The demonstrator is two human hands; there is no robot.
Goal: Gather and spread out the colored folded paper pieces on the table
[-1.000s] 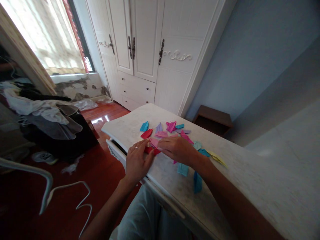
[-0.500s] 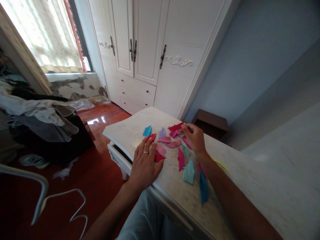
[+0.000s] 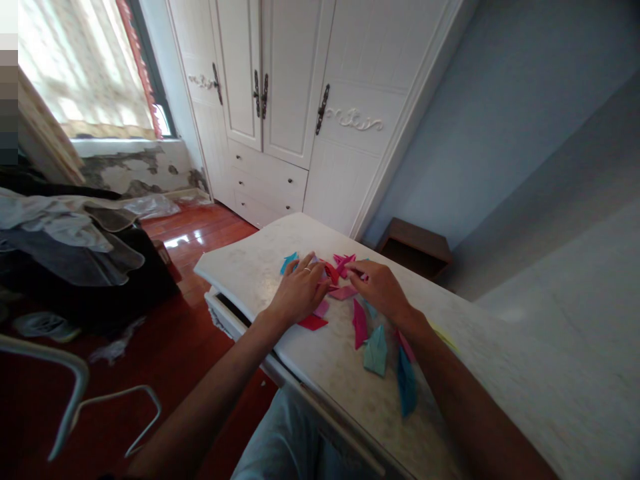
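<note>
My left hand hovers low over the left part of the paper pieces, fingers bent, a ring on one finger. A red folded paper shows at its thumb and fingertips, seemingly pinched there. To the right, my right hand has thumb and fingers pressed together; what they hold is hidden. Behind its fingertips lies a magenta folded paper. Below the hands are a pink folded paper, another red piece, a magenta piece and a mint-green piece.
The pieces lie on a pale marbled table with a partly open drawer. A blue piece lies near my right forearm, a light-blue one left of the hands. A white wardrobe and a brown box-like unit stand behind.
My left hand has lifted from the tabletop pieces and shifted right and away from me. My right hand has moved slightly left and down; the red paper from its fingers now shows between the hands.
</note>
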